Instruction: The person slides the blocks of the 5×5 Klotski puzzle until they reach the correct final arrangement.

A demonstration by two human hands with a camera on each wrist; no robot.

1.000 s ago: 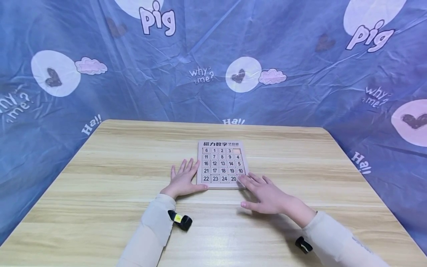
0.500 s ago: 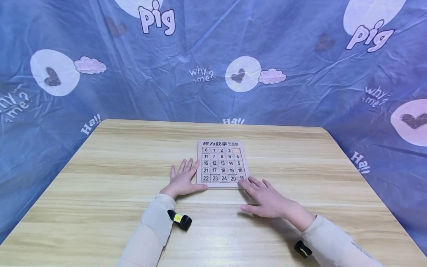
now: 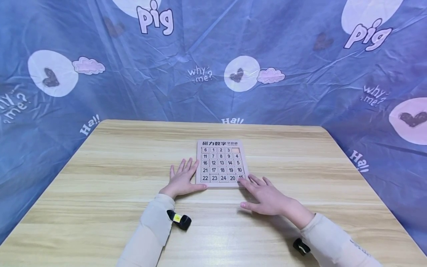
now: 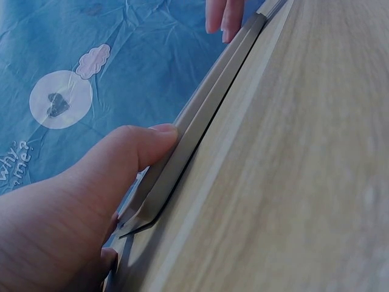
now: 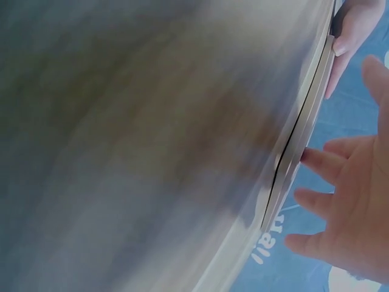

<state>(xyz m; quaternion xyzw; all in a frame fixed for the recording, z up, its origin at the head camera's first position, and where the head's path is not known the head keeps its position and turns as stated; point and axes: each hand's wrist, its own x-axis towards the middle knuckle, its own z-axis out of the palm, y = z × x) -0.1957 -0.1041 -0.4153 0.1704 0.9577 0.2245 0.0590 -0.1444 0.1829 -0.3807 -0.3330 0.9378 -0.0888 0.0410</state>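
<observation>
A pale number sliding puzzle [image 3: 199,174] lies flat on the table, its tiles in a square grid with a gap [image 3: 235,150] at the top right. My left hand [image 3: 181,181] rests at its near left corner, straight fingers spread along the left side. In the left wrist view the left thumb [image 4: 146,145] presses on the near edge of the puzzle. My right hand [image 3: 268,198] is at the near right corner, its index fingertip touching the tile marked 15 [image 3: 241,177] and partly covering it. The other right fingers are extended and apart, holding nothing.
The wood-grain table [image 3: 116,167] stretches out around the puzzle on all sides. A blue printed cloth [image 3: 186,96] hangs behind the table and along both sides. A black strap end [image 3: 181,221] sticks out from the left sleeve, another [image 3: 301,246] from the right.
The right hand drew back slightly, uncovering more of tile 15, then edged forward a little. The left hand and the order of the visible tiles stay the same.
</observation>
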